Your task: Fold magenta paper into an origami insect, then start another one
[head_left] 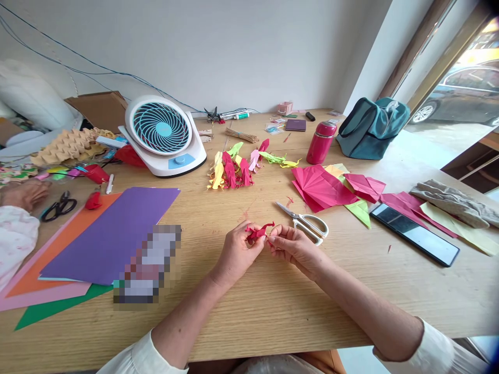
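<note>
Pinching the red paper figure over the table, the left hand apparently steadies its body so the right hand, fingertips drawn together, can work a thin end. Scissors lie just beyond, probably for easy reach.

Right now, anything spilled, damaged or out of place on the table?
No spill or breakage visible. Only untidiness: red scraps lie loose near the scissors like stray offcuts, and the coloured sheets at left overlap askew. The red paper piece being held is too small to judge.
</note>
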`<state>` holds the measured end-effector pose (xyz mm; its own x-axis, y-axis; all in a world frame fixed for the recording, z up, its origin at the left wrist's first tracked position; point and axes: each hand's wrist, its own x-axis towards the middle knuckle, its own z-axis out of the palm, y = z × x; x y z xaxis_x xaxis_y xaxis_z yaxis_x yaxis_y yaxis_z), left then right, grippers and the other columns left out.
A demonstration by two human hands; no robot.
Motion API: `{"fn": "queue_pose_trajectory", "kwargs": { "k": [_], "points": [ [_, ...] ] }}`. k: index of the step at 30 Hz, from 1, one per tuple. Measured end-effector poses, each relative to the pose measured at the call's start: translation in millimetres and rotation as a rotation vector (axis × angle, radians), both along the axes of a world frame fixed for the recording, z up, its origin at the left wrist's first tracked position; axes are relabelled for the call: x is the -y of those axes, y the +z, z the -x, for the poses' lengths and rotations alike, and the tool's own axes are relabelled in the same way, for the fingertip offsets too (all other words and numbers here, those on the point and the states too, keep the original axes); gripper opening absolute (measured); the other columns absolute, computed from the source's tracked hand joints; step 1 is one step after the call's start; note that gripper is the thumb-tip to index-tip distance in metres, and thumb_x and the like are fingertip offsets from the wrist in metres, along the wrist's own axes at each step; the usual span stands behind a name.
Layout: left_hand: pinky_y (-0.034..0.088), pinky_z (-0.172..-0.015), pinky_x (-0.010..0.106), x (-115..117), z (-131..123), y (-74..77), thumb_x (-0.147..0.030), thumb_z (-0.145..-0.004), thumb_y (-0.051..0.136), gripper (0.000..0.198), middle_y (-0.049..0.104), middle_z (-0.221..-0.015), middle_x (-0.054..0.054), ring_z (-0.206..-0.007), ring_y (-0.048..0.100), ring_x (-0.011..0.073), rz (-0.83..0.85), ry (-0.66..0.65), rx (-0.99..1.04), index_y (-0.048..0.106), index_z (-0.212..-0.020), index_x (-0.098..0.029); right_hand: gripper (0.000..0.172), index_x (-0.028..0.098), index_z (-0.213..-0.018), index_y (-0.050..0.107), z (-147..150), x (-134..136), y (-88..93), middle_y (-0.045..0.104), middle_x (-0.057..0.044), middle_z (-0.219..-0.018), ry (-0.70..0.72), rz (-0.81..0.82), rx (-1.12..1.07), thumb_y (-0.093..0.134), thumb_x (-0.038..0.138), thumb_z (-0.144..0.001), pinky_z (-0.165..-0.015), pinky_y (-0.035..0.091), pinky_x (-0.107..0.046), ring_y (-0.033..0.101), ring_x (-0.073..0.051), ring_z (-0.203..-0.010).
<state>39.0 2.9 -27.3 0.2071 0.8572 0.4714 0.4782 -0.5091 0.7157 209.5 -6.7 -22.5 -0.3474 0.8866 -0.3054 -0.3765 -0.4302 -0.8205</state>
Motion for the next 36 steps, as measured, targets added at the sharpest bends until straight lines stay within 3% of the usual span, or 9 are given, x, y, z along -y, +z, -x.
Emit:
{"fn": "queue_pose_trajectory", "kwargs": {
  "k": [7, 14, 22, 26, 30, 36],
  "points": [
    [0.048, -0.066, 0.025, -2, -2, -7.2, -0.014, -0.082, 0.061, 0.009, 0.066, -0.072, 0.002, -0.067, 0.06, 0.0141, 0.148, 0.002, 0.091, 0.066, -0.075, -0.017, 0.04, 0.017, -0.075, 0.066, 2, -2, -0.1, 0.064, 0.002, -0.064, -0.056, -0.101, 0.129, 0.092, 0.04, -0.055, -0.061, 0.042, -0.024, 0.053, -0.009, -0.06],
    [0.045, -0.07, 0.025, 2, 4, 4.4, -0.009, -0.086, 0.058, 0.013, 0.06, -0.08, 0.001, -0.075, 0.057, 0.0137, -0.057, -0.1, -0.046, 0.063, -0.087, -0.02, 0.039, 0.015, -0.069, 0.066, -1, 0, 1.4, 0.063, 0.001, -0.063, 0.024, -0.032, 0.1, 0.09, 0.042, -0.056, -0.06, 0.042, -0.023, 0.053, -0.009, -0.059],
    [0.047, -0.074, 0.027, 2, 9, 10.8, -0.011, -0.087, 0.059, 0.013, 0.059, -0.086, 0.003, -0.082, 0.058, 0.0165, -0.133, -0.154, -0.094, 0.066, -0.092, -0.021, 0.034, 0.017, -0.072, 0.066, -2, 2, 2.4, 0.056, 0.003, -0.062, 0.059, 0.081, -0.064, 0.09, 0.036, -0.059, -0.062, 0.045, -0.021, 0.047, -0.007, -0.058],
    [0.048, -0.076, 0.027, 1, 7, 9.6, -0.011, -0.087, 0.059, 0.012, 0.061, -0.083, 0.002, -0.081, 0.059, 0.0156, -0.107, -0.144, -0.046, 0.065, -0.09, -0.021, 0.031, 0.018, -0.073, 0.066, 0, 2, 1.7, 0.056, 0.003, -0.064, 0.04, -0.018, -0.035, 0.088, 0.039, -0.063, -0.062, 0.043, -0.021, 0.048, -0.008, -0.061],
    [0.048, -0.071, 0.025, 1, 2, 6.4, -0.012, -0.083, 0.06, 0.009, 0.063, -0.077, 0.001, -0.074, 0.059, 0.0139, -0.039, -0.057, 0.052, 0.063, -0.08, -0.02, 0.035, 0.019, -0.073, 0.065, 1, 1, 1.6, 0.058, 0.002, -0.063, -0.016, -0.217, 0.158, 0.083, 0.049, -0.067, -0.063, 0.042, -0.026, 0.05, -0.011, -0.062],
    [0.046, -0.064, 0.024, 0, -2, 0.9, -0.02, -0.082, 0.061, 0.011, 0.063, -0.069, 0.0, -0.066, 0.058, 0.0129, 0.231, -0.047, 0.167, 0.065, -0.072, -0.017, 0.036, 0.019, -0.075, 0.063, 2, -2, -1.8, 0.058, 0.002, -0.064, -0.085, -0.332, 0.284, 0.081, 0.05, -0.069, -0.06, 0.038, -0.028, 0.048, -0.012, -0.06]
  ]
}}
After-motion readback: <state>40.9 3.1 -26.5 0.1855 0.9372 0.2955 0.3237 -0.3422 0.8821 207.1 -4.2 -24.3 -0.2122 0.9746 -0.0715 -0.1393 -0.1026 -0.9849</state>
